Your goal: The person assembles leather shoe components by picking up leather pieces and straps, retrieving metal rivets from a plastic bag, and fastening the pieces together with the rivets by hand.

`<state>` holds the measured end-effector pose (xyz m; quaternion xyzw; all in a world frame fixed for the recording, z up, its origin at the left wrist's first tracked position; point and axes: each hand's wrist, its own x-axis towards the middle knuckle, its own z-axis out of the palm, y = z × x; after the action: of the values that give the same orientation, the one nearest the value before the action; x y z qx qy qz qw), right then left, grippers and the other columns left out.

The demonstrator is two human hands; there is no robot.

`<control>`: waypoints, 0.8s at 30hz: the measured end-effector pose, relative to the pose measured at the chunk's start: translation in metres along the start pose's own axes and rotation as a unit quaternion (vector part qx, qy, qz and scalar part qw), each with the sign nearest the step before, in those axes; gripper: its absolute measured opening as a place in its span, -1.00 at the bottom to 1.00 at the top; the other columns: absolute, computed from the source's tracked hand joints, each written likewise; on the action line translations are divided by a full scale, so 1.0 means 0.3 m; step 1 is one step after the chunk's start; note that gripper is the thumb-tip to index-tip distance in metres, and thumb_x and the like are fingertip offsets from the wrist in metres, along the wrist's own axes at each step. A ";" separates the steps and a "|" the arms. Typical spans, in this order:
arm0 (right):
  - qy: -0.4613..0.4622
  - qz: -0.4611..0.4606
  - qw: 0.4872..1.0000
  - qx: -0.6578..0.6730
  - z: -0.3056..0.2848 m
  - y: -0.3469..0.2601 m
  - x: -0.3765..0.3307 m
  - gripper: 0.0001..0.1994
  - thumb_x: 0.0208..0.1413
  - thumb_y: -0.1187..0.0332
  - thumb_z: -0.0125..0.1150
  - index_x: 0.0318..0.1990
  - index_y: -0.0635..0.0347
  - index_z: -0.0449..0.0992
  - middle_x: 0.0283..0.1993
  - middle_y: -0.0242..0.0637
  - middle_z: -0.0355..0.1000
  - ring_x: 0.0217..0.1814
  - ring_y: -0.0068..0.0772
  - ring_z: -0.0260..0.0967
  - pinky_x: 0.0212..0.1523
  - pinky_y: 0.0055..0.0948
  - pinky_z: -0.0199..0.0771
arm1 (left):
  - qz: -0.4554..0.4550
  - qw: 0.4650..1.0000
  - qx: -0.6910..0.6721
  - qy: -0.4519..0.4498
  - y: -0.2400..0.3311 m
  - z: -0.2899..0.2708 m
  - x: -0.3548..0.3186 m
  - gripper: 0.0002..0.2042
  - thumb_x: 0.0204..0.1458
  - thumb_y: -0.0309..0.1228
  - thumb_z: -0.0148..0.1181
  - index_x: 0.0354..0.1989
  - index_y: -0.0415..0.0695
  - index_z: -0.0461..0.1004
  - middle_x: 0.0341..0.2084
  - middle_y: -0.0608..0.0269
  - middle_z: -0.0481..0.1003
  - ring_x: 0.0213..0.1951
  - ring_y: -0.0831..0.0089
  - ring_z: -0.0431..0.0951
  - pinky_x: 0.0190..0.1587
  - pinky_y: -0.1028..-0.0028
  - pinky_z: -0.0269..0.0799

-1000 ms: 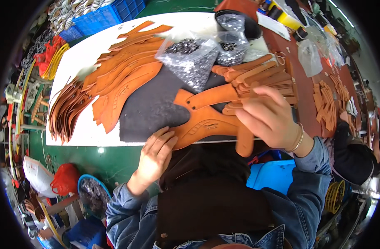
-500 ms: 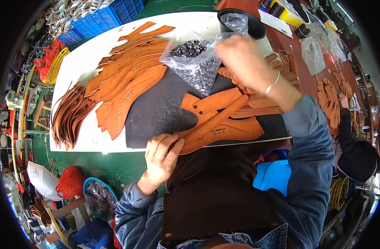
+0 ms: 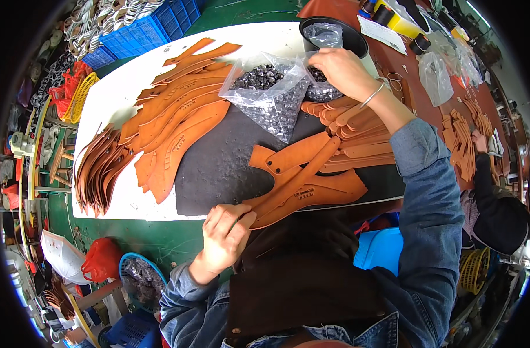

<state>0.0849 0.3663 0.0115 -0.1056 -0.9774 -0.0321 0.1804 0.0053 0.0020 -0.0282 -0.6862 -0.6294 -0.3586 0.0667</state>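
Note:
My left hand (image 3: 225,236) pinches the near tip of a tan leather cut piece (image 3: 311,188) that lies on a dark grey mat (image 3: 218,168). My right hand (image 3: 341,71) reaches far forward into a clear plastic bag of small dark metal studs (image 3: 318,87), its fingers curled inside the bag's mouth; whether it holds any studs is hidden. A second, larger clear bag of studs (image 3: 268,95) lies just left of it. More tan leather strips (image 3: 357,136) are stacked under my right forearm.
A fan of tan leather pieces (image 3: 172,127) covers the white board (image 3: 120,93) at left. A black bowl (image 3: 334,32) stands at the back. Blue crates (image 3: 143,32) sit behind. Another person (image 3: 496,214) works at the right beside more leather stacks (image 3: 459,145).
My right hand left the leather piece near the table's front edge and moved far forward to the stud bag. My left hand kept its grip on the piece's tip.

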 end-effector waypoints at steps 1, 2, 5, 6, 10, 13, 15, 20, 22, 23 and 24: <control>0.055 -0.034 0.998 0.021 -0.005 0.005 -0.005 -0.86 -0.03 0.48 0.07 -0.29 0.23 0.49 -0.43 -0.13 0.45 -0.42 -0.11 0.41 -0.35 -0.28 0.41 | -0.022 0.999 -0.024 0.005 0.007 -0.001 0.007 -0.65 -0.45 -0.66 0.18 -0.34 -0.21 0.46 -0.34 0.19 0.45 -0.40 0.29 0.44 -0.39 0.41 0.38; 0.057 -0.033 0.998 0.019 -0.014 0.010 -0.012 -0.86 -0.03 0.48 0.07 -0.29 0.23 0.49 -0.43 -0.13 0.45 -0.42 -0.11 0.41 -0.35 -0.28 0.41 | -0.042 0.998 -0.047 0.010 0.013 -0.005 0.014 -0.67 -0.43 -0.68 0.20 -0.35 -0.22 0.46 -0.34 0.19 0.45 -0.41 0.29 0.45 -0.40 0.42 0.39; 0.057 0.001 0.987 0.150 -0.094 -0.081 -0.026 -0.88 -0.02 0.52 0.06 -0.30 0.26 0.47 -0.52 -0.21 0.43 -0.54 -0.34 0.39 -0.49 -0.42 0.36 | -0.087 0.988 -0.130 -0.010 0.020 -0.035 0.030 -0.77 -0.31 -0.69 0.21 -0.38 -0.26 0.46 -0.40 0.16 0.46 -0.43 0.28 0.47 -0.41 0.45 0.42; 0.032 0.039 0.971 0.232 -0.134 -0.149 -0.033 -0.91 -0.01 0.53 0.05 -0.33 0.29 0.45 -0.57 -0.30 0.39 -0.55 -0.50 0.34 -0.51 -0.52 0.30 | -0.094 0.988 -0.126 -0.007 0.027 -0.047 0.030 -0.77 -0.31 -0.69 0.21 -0.38 -0.26 0.46 -0.40 0.16 0.46 -0.43 0.28 0.47 -0.41 0.45 0.42; -0.077 0.089 0.880 0.460 -0.237 -0.382 -0.110 -0.96 0.04 0.54 0.09 -0.42 0.29 0.39 -0.50 -0.43 0.36 -0.49 -0.72 0.28 -0.50 -0.69 0.27 | -0.251 0.931 -0.262 0.052 0.030 -0.072 0.065 -0.90 -0.12 -0.65 0.13 -0.38 -0.30 0.46 -0.50 0.15 0.48 -0.45 0.45 0.51 -0.38 0.53 0.41; -0.016 0.014 0.865 0.501 -0.272 -0.532 -0.186 -0.94 -0.08 0.57 0.14 -0.45 0.24 0.39 -0.56 -0.31 0.39 -0.55 -0.41 0.38 -0.54 -0.50 0.29 | -0.342 0.846 -0.406 0.058 0.035 -0.084 0.085 -0.87 -0.06 -0.67 0.07 -0.30 -0.34 0.43 -0.44 0.17 0.47 -0.41 0.54 0.50 -0.34 0.58 0.41; 0.021 -0.047 0.890 0.453 -0.274 -0.574 -0.189 -0.90 -0.15 0.56 0.20 -0.48 0.20 0.40 -0.49 -0.35 0.36 -0.46 -0.35 0.33 -0.47 -0.46 0.29 | -0.327 0.818 -0.467 0.066 0.045 -0.089 0.101 -0.84 -0.02 -0.67 0.04 -0.24 -0.37 0.41 -0.38 0.16 0.46 -0.38 0.54 0.50 -0.30 0.62 0.41; 0.055 -0.085 0.898 0.428 -0.218 -0.604 -0.201 -0.86 -0.24 0.61 0.23 -0.49 0.22 0.42 -0.33 -0.31 0.30 -0.29 -0.36 0.24 -0.32 -0.46 0.27 | -0.317 0.824 -0.464 0.077 0.069 -0.088 0.112 -0.84 -0.04 -0.67 0.07 -0.24 -0.35 0.43 -0.38 0.14 0.47 -0.38 0.52 0.51 -0.30 0.62 0.42; 0.039 -0.073 0.893 0.442 -0.212 -0.619 -0.199 -0.86 -0.25 0.61 0.25 -0.50 0.23 0.41 -0.31 -0.30 0.30 -0.26 -0.35 0.24 -0.29 -0.44 0.28 | -0.313 0.836 -0.444 0.073 0.063 -0.087 0.101 -0.84 -0.05 -0.67 0.07 -0.25 -0.35 0.43 -0.38 0.14 0.47 -0.37 0.50 0.52 -0.30 0.61 0.42; 0.046 -0.040 0.895 0.441 -0.215 -0.625 -0.193 -0.84 -0.26 0.57 0.26 -0.51 0.19 0.38 -0.32 -0.33 0.29 -0.25 -0.32 0.23 -0.27 -0.39 0.26 | -0.269 0.875 -0.395 0.078 0.051 -0.082 0.090 -0.82 -0.06 -0.67 0.09 -0.24 -0.34 0.44 -0.38 0.13 0.47 -0.34 0.48 0.52 -0.29 0.61 0.42; 0.053 -0.005 0.897 0.438 -0.219 -0.627 -0.190 -0.82 -0.27 0.53 0.27 -0.51 0.15 0.35 -0.34 -0.36 0.29 -0.25 -0.29 0.23 -0.25 -0.35 0.24 | -0.222 0.908 -0.345 0.082 0.043 -0.079 0.087 -0.81 -0.08 -0.67 0.10 -0.23 -0.33 0.44 -0.38 0.13 0.47 -0.32 0.47 0.52 -0.29 0.61 0.43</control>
<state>0.1185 0.1651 0.0476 -0.0090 -0.8821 0.3931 0.2596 0.0061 0.0078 0.0087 -0.4770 -0.5948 -0.6141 -0.2041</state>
